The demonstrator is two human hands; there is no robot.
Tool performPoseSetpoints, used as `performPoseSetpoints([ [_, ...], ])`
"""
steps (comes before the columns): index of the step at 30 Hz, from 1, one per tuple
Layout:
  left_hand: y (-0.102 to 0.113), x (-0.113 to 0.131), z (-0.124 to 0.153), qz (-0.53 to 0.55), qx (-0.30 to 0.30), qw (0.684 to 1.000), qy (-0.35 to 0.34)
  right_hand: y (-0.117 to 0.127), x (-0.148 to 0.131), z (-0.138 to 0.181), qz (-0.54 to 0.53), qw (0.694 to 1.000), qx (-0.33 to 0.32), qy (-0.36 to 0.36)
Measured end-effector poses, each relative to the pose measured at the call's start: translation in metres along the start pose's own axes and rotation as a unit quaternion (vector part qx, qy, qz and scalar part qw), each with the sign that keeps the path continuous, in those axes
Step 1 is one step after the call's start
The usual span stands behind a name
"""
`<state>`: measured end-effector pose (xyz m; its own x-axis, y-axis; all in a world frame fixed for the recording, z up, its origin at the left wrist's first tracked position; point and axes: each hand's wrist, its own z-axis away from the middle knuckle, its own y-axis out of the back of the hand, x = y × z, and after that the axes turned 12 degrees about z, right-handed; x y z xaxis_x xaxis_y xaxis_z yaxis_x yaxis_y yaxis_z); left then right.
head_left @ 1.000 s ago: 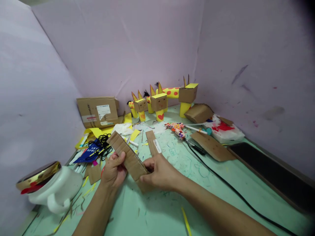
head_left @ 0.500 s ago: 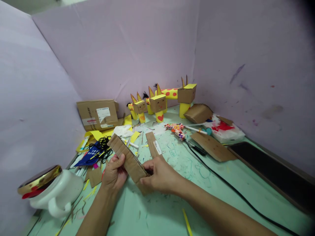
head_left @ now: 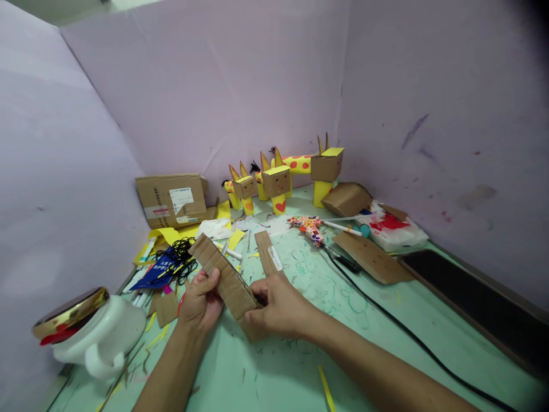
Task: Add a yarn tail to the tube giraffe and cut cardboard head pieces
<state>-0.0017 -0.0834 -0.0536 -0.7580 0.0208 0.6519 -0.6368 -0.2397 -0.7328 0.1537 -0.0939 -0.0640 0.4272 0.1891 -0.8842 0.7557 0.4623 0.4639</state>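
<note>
A long cardboard strip (head_left: 227,280) is held slantwise above the table between both hands. My left hand (head_left: 205,297) pinches its left edge near the middle, thumb on top. At the strip's lower right end, my right hand (head_left: 278,306) grips the edge between thumb and fingers; the fingertips are partly hidden. Just beyond the right hand lies a second cardboard strip (head_left: 266,254) with a white label. Farther back stands a glue gun-shaped tool (head_left: 309,227) in a colourful pattern, lying on its side with a black cord (head_left: 386,315).
Behind are several yellow cardboard animal figures (head_left: 277,183) and a cardboard box (head_left: 171,200). Black string (head_left: 175,257) and scraps lie left, near a white cup (head_left: 103,332). At right are a cardboard piece (head_left: 371,257), a plastic bag (head_left: 397,232) and a dark flat panel (head_left: 472,303).
Almost nothing differs. The whole view has shifted very slightly, while both hands keep the same hold on the cardboard strip.
</note>
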Motion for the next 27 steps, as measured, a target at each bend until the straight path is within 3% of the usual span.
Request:
performPoseSetpoints([
  [8,0.009,-0.003,-0.006,0.006,0.013,0.999,-0.036,0.004,-0.006,0.006,0.034,0.999,0.026,0.025],
  [17,-0.003,-0.003,0.011,-0.05,-0.085,0.994,-0.054,0.01,0.013,-0.006,0.041,0.964,0.256,0.054],
  [21,-0.003,0.0,0.011,-0.086,-0.075,0.993,0.031,0.026,0.027,-0.015,0.056,0.926,0.35,0.126],
  [27,-0.005,-0.003,0.017,-0.099,-0.049,0.975,0.192,0.037,0.045,-0.021,0.189,0.859,0.385,0.28],
])
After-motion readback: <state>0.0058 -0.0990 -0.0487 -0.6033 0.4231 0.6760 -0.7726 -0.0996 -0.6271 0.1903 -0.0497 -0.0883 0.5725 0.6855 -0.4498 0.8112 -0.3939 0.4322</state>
